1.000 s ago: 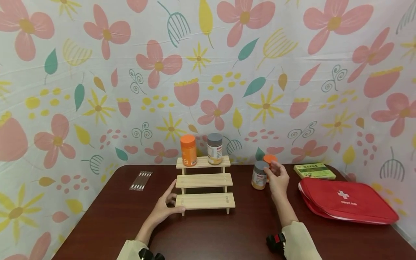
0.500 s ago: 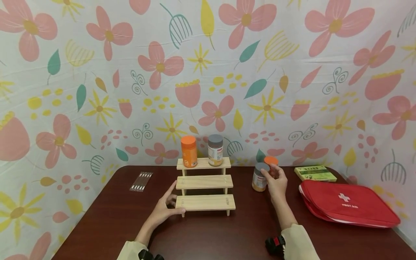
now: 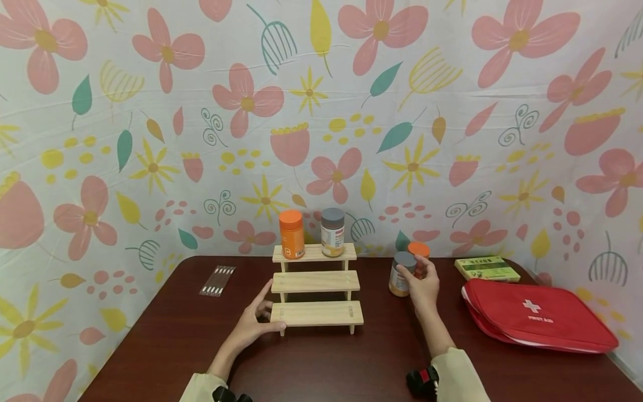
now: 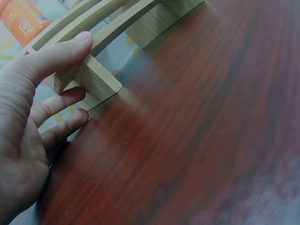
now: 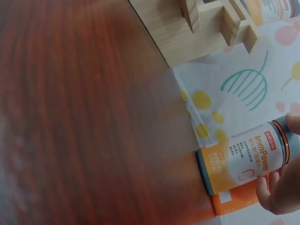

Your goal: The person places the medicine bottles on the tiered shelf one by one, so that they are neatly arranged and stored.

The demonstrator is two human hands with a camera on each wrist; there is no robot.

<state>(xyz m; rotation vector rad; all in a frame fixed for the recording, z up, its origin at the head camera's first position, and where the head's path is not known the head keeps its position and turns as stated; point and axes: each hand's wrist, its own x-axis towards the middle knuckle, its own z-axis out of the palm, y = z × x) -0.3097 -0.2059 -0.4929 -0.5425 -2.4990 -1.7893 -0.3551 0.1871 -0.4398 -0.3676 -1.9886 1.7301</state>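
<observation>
A three-step wooden display rack point(image 3: 316, 282) stands mid-table in the head view. My left hand point(image 3: 253, 320) holds its left end, the thumb on the lowest step and fingers around the side, as the left wrist view also shows. To the right, my right hand point(image 3: 423, 283) grips a grey-lidded supplement bottle point(image 5: 243, 157) near its lid, thumb against the lid. That bottle stands upright on the table. Close behind it is an orange-lidded bottle point(image 3: 419, 250), mostly hidden. An orange bottle point(image 3: 293, 237) and another grey-lidded bottle point(image 3: 332, 233) stand on the top step.
A red first-aid pouch point(image 3: 540, 315) lies on the right of the dark wooden table point(image 3: 321, 368), with a green-yellow box point(image 3: 487, 269) behind it. On the left lies a clear pack of cotton swabs point(image 3: 217, 280). A flowered cloth point(image 3: 321, 111) hangs behind the table.
My right hand has shifted slightly left and down, its thumb coming onto the grey-lidded bottle's lid. The left hand and the rack have stayed in place.
</observation>
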